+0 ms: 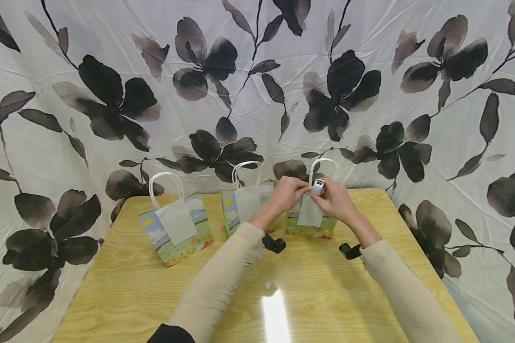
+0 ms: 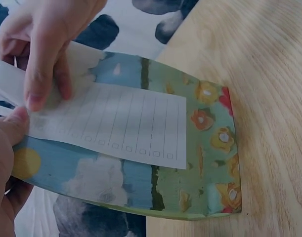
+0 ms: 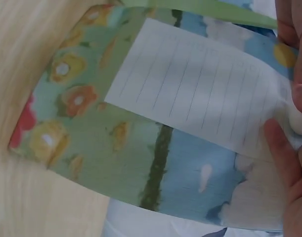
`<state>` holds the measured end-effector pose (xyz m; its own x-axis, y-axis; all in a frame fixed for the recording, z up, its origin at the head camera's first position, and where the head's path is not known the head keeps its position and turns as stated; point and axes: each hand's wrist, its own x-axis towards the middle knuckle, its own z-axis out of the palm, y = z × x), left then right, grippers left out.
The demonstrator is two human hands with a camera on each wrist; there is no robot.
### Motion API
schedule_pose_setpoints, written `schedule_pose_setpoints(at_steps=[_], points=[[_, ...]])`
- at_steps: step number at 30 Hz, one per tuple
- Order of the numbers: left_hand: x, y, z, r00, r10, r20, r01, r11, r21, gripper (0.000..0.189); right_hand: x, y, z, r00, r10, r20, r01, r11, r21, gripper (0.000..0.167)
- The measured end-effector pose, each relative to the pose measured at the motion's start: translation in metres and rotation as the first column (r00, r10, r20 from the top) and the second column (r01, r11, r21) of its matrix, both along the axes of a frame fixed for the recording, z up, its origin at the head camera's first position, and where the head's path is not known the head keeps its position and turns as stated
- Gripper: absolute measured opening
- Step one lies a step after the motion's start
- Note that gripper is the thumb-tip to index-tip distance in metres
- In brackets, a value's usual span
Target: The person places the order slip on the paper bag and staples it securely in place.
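On the right of the table stands a paper gift bag point(image 1: 324, 232) with painted flowers, sky and a white twisted handle point(image 1: 324, 160). A lined white paper slip point(image 2: 141, 123) lies against its front. My left hand point(image 1: 285, 193) pinches the bag's top edge together with the slip, thumb in front. My right hand point(image 1: 338, 199) grips a small white and silver stapler point(image 1: 319, 185) at the top of the slip. In the right wrist view, a finger of the right hand point(image 3: 291, 182) touches the slip; the stapler point(image 3: 300, 118) is mostly cut off.
Two similar bags stand to the left: one in the middle point(image 1: 229, 209), partly behind the left arm, and one farther left point(image 1: 159, 238). Each has a white slip on its front. A floral curtain point(image 1: 279, 152) hangs behind the wooden table point(image 1: 124, 295).
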<state>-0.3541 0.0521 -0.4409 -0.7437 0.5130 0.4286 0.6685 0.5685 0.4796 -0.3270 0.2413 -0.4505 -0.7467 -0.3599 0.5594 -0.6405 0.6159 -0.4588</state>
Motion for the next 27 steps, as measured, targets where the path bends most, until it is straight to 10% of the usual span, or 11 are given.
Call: schedule_pose_setpoints(at_steps=[9,19,27], points=[[-0.002,-0.003,0.002,1.000,0.006,-0.014,-0.006,0.999,-0.033,0.022,0.008,-0.005,0.023,0.961,-0.080,0.264,0.063,0.995,0.072,0.026],[0.000,-0.006,-0.003,0.999,-0.029,-0.017,0.029,1.000,-0.001,0.021,0.002,-0.005,-0.004,0.999,-0.044,0.010,0.044,0.996,-0.073,0.023],[0.001,-0.007,0.001,0.999,-0.012,0.038,0.013,1.000,-0.024,0.024,0.000,-0.003,0.000,0.997,0.014,0.078,-0.010,0.998,-0.057,0.022]])
